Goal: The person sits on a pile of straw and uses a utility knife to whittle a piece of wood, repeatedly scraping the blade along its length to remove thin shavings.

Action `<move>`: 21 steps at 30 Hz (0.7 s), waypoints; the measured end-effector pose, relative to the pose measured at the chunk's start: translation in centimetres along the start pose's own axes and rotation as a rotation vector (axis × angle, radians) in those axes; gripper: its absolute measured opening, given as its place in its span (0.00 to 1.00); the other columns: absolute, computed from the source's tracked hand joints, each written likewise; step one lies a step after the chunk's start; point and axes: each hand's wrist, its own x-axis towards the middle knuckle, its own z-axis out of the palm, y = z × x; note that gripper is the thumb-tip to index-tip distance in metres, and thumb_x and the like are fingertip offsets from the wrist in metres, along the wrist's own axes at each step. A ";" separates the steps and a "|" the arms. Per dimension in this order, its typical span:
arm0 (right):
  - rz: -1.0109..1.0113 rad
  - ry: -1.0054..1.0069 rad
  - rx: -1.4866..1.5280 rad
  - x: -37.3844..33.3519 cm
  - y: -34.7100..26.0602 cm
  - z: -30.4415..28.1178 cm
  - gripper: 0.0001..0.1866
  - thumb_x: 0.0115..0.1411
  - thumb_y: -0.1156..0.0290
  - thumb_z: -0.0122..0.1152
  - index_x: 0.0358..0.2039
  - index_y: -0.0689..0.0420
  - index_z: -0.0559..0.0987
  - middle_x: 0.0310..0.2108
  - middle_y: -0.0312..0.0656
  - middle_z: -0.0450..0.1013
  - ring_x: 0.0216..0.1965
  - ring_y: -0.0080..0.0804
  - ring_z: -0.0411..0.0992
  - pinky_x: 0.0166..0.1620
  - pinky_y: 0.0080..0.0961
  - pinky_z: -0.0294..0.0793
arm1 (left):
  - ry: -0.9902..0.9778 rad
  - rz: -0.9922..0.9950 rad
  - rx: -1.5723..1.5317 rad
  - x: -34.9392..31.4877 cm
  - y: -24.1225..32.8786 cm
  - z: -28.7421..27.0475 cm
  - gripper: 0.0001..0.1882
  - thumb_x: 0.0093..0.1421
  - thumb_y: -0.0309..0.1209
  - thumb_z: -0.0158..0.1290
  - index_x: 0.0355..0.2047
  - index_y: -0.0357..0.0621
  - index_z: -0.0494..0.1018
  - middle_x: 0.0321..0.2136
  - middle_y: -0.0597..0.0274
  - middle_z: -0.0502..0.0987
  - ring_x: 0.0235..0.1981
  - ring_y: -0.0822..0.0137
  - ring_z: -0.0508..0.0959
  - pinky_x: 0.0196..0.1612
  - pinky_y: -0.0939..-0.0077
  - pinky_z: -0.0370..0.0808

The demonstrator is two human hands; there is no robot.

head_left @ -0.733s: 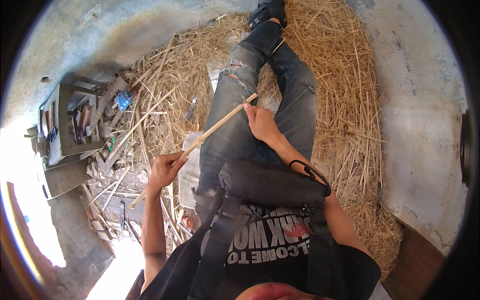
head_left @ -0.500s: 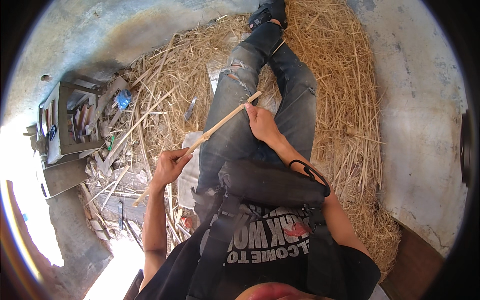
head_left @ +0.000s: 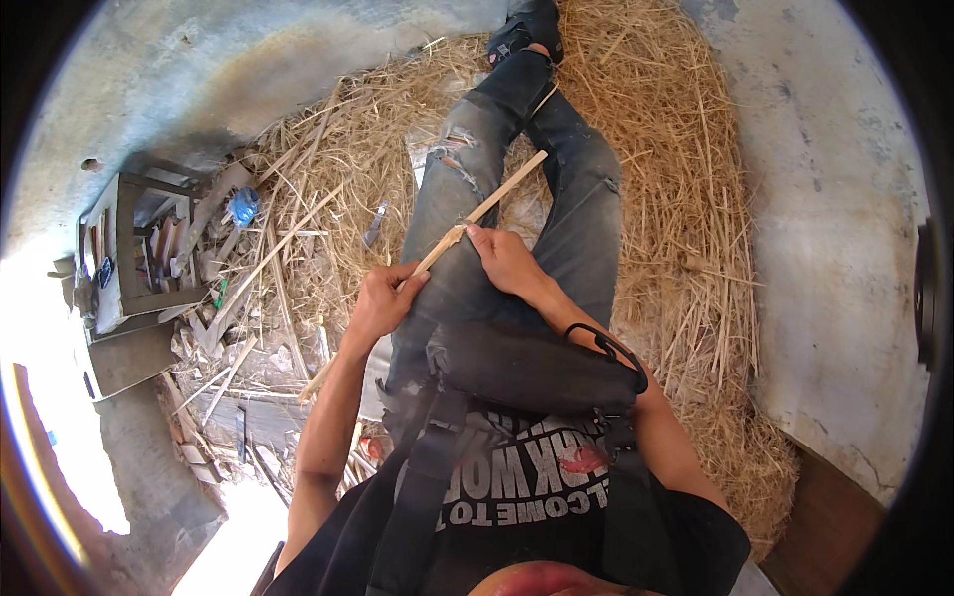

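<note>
A pale bamboo strip (head_left: 509,188) with a knobby joint runs slantwise across my thighs, its far end between my knees. My left hand (head_left: 384,302) is closed round its lower part, thumb and fingers pinching it. Just past the joint, my right hand (head_left: 505,260) presses on the strip with the thumb, its other fingers curled and partly hidden. The strip's near end (head_left: 316,381) shows behind my left forearm. Both hands are above my torn dark jeans (head_left: 452,268).
Straw and shavings (head_left: 676,179) lie thick around my legs. To the left stand a wooden shelf box (head_left: 127,248) with papers inside and a blue plastic bundle (head_left: 243,207). A flat grey blade-like piece (head_left: 376,224) rests on the straw. Concrete walls (head_left: 825,199) curve around.
The bamboo strip has slid toward the far right. My left hand moved right and up with it, nearer my right hand, which shifted slightly left and down to the joint.
</note>
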 end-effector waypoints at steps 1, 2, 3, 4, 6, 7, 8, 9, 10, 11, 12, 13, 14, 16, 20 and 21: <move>0.013 -0.021 0.004 0.1 0.3 -0.1 0.33 0.77 0.50 0.46 0.28 0.70 0.76 0.17 0.52 0.68 0.22 0.39 0.66 0.33 0.41 0.69 | -0.007 0.000 -0.021 0.0 0.0 0.0 0.16 0.68 0.36 0.60 0.50 0.37 0.83 0.28 0.57 0.85 0.30 0.75 0.80 0.35 0.72 0.76; 0.026 -0.043 0.008 0.2 0.3 -0.1 0.33 0.77 0.50 0.47 0.28 0.69 0.76 0.17 0.52 0.68 0.22 0.41 0.66 0.34 0.41 0.70 | -0.014 -0.001 -0.043 0.0 -0.2 0.0 0.16 0.68 0.36 0.60 0.50 0.37 0.83 0.29 0.56 0.86 0.31 0.75 0.80 0.35 0.72 0.76; 0.028 -0.077 0.015 0.2 0.4 -0.2 0.33 0.77 0.49 0.47 0.28 0.70 0.76 0.17 0.50 0.67 0.22 0.40 0.65 0.33 0.41 0.69 | -0.021 -0.001 -0.065 0.0 -0.4 0.0 0.17 0.68 0.36 0.60 0.50 0.37 0.83 0.29 0.56 0.86 0.31 0.75 0.80 0.36 0.72 0.76; 0.030 -0.110 0.021 0.2 0.5 -0.3 0.33 0.77 0.49 0.46 0.28 0.70 0.76 0.16 0.49 0.66 0.22 0.38 0.64 0.33 0.40 0.69 | -0.022 -0.002 -0.067 0.0 -0.6 0.1 0.17 0.68 0.36 0.60 0.51 0.37 0.83 0.30 0.56 0.86 0.32 0.75 0.80 0.36 0.72 0.76; 0.023 -0.156 0.043 0.4 1.0 -0.6 0.35 0.77 0.47 0.45 0.27 0.69 0.75 0.15 0.45 0.64 0.21 0.34 0.63 0.31 0.38 0.68 | -0.023 0.005 -0.073 0.3 -1.0 0.2 0.17 0.68 0.36 0.60 0.51 0.37 0.83 0.31 0.57 0.86 0.32 0.75 0.80 0.36 0.72 0.76; 0.015 -0.171 0.061 0.5 1.5 -0.5 0.36 0.77 0.46 0.45 0.25 0.68 0.74 0.14 0.43 0.62 0.20 0.31 0.62 0.29 0.36 0.68 | -0.024 0.025 -0.071 0.3 -1.3 0.2 0.16 0.68 0.36 0.60 0.50 0.37 0.83 0.27 0.58 0.83 0.30 0.77 0.76 0.33 0.72 0.74; 0.007 -0.188 0.079 0.7 1.5 -0.6 0.37 0.77 0.44 0.44 0.24 0.67 0.73 0.13 0.40 0.61 0.19 0.29 0.62 0.28 0.34 0.67 | -0.024 0.045 -0.069 0.2 -1.6 0.1 0.16 0.68 0.36 0.60 0.50 0.38 0.83 0.24 0.60 0.80 0.27 0.78 0.73 0.31 0.72 0.72; 0.116 -0.299 0.187 0.8 1.5 -1.0 0.37 0.77 0.42 0.43 0.23 0.64 0.72 0.13 0.38 0.60 0.18 0.26 0.61 0.26 0.31 0.66 | -0.025 0.064 -0.068 0.1 -1.8 0.0 0.16 0.69 0.36 0.60 0.50 0.38 0.83 0.20 0.62 0.77 0.25 0.80 0.70 0.28 0.72 0.70; 0.225 -0.410 0.295 0.9 1.6 -1.5 0.37 0.76 0.41 0.43 0.21 0.62 0.71 0.13 0.35 0.59 0.17 0.24 0.61 0.24 0.28 0.65 | -0.017 0.048 -0.076 0.1 -1.9 -0.1 0.16 0.68 0.36 0.60 0.50 0.38 0.83 0.20 0.62 0.77 0.25 0.80 0.70 0.28 0.73 0.70; 0.333 -0.524 0.404 0.9 1.4 -1.9 0.37 0.76 0.39 0.42 0.20 0.59 0.70 0.12 0.33 0.59 0.17 0.21 0.60 0.23 0.26 0.64 | -0.007 0.030 -0.083 -0.1 -2.0 -0.2 0.17 0.68 0.36 0.60 0.50 0.38 0.82 0.20 0.63 0.76 0.25 0.80 0.69 0.28 0.73 0.69; 0.346 -0.524 0.485 0.8 1.2 -2.3 0.37 0.75 0.38 0.41 0.20 0.57 0.69 0.13 0.31 0.58 0.16 0.19 0.60 0.22 0.23 0.62 | 0.002 0.012 -0.090 -0.3 -2.0 -0.4 0.17 0.68 0.36 0.61 0.51 0.38 0.82 0.20 0.63 0.76 0.25 0.80 0.69 0.27 0.73 0.69; 0.357 -0.525 0.565 0.6 1.0 -2.6 0.36 0.75 0.37 0.41 0.20 0.54 0.67 0.13 0.29 0.58 0.16 0.17 0.59 0.21 0.20 0.61 | 0.010 0.006 -0.066 -0.6 -1.9 -0.5 0.17 0.68 0.36 0.61 0.51 0.37 0.82 0.20 0.63 0.76 0.25 0.80 0.69 0.27 0.74 0.69; 0.370 -0.524 0.646 0.5 1.0 -2.9 0.35 0.75 0.36 0.40 0.20 0.52 0.66 0.13 0.28 0.57 0.16 0.15 0.58 0.20 0.18 0.60 | 0.015 0.002 -0.042 -0.9 -1.5 -0.6 0.17 0.68 0.36 0.61 0.51 0.37 0.82 0.20 0.64 0.76 0.25 0.80 0.69 0.28 0.74 0.68; 0.261 -0.305 0.568 0.6 1.1 -3.0 0.36 0.75 0.37 0.41 0.20 0.54 0.68 0.14 0.29 0.60 0.16 0.18 0.61 0.22 0.20 0.62 | 0.059 0.038 -0.022 -1.4 -1.8 -0.5 0.17 0.68 0.36 0.62 0.51 0.36 0.82 0.21 0.64 0.75 0.25 0.81 0.69 0.27 0.75 0.68; -0.023 0.159 0.088 1.2 2.3 -2.6 0.35 0.77 0.43 0.43 0.24 0.62 0.72 0.15 0.38 0.62 0.18 0.28 0.63 0.25 0.32 0.63 | 0.138 0.072 -0.045 -3.0 -4.0 0.0 0.17 0.67 0.33 0.63 0.50 0.35 0.82 0.20 0.62 0.75 0.24 0.81 0.68 0.25 0.75 0.67; -0.050 0.212 0.031 1.2 2.4 -2.6 0.34 0.77 0.44 0.43 0.25 0.63 0.72 0.15 0.39 0.61 0.18 0.30 0.63 0.26 0.34 0.62 | 0.140 0.049 -0.042 -3.5 -4.2 -0.2 0.17 0.66 0.33 0.63 0.50 0.34 0.82 0.19 0.61 0.74 0.23 0.82 0.68 0.25 0.74 0.67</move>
